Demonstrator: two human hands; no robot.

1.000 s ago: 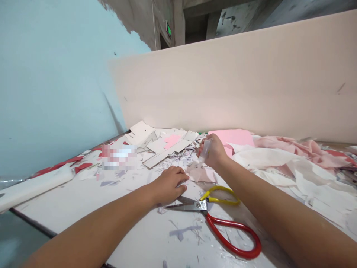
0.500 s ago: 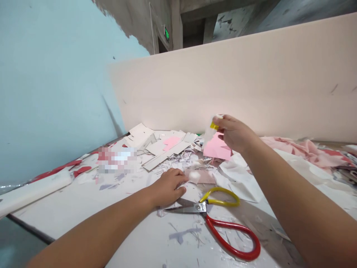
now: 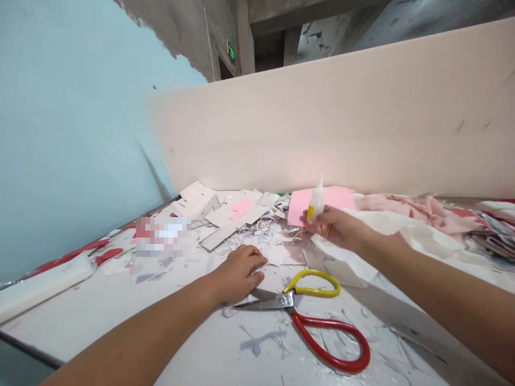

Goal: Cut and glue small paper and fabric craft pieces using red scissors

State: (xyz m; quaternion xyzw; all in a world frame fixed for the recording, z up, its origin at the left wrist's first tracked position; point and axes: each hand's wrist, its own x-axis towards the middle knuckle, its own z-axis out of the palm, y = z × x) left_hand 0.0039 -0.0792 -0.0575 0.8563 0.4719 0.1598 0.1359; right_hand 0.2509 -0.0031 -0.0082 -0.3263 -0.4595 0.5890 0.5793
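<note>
A rough workshop: paper scraps [image 3: 257, 236] on a worktable [image 3: 193, 332], bare concrete beams [image 3: 273, 21], an exit sign [image 3: 230, 52].

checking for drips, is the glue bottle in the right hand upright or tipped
Nearly upright: the glue bottle stands nozzle up, held in the right hand.

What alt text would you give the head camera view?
A person's right hand holds up a small translucent squeeze bottle with a yellow band in front of a pink card, while the left hand rests on a white table beside scissors with red and yellow handles, among paper scraps.
</note>
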